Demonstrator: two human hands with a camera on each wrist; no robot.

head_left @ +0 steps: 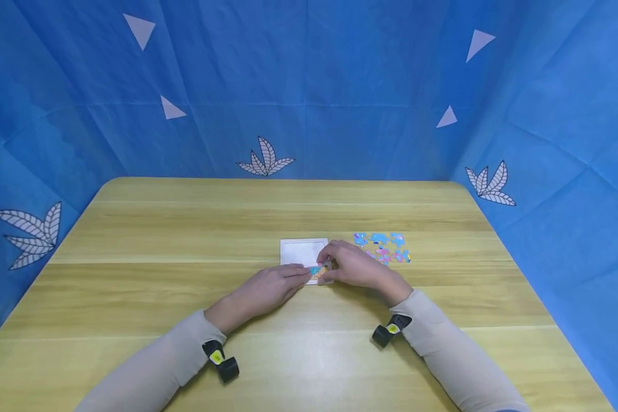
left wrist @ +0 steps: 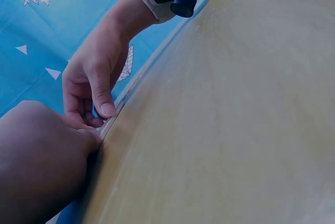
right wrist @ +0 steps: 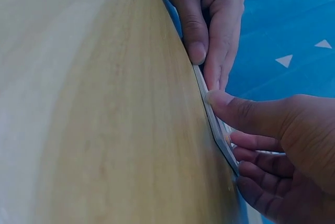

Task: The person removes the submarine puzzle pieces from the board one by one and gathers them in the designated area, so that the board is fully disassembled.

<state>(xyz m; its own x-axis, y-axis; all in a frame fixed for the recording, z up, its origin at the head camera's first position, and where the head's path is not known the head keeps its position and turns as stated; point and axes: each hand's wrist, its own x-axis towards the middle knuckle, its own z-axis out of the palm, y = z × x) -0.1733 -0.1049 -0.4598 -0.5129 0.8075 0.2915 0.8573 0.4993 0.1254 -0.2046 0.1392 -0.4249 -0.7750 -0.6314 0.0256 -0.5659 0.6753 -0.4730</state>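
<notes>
A white puzzle tray (head_left: 302, 249) lies flat on the table, seen edge-on in the right wrist view. Blue and orange jigsaw pieces (head_left: 317, 270) sit in its near right part. My left hand (head_left: 278, 286) rests at the tray's near left side, its fairly straight fingertips touching the pieces. From the right, my right hand (head_left: 357, 266) reaches over the tray's corner; its thumb and curved fingers pinch a piece there, which they partly cover. In the right wrist view the thumb (right wrist: 246, 111) lies at the tray's near edge.
Loose blue, pink and yellow jigsaw pieces (head_left: 380, 240) lie right of the tray, some behind my right hand. The wood-grain table (head_left: 185, 229) stands against a blue cloth backdrop (head_left: 226, 68) with white triangles and leaf prints. Each wrist wears a black strap with a camera.
</notes>
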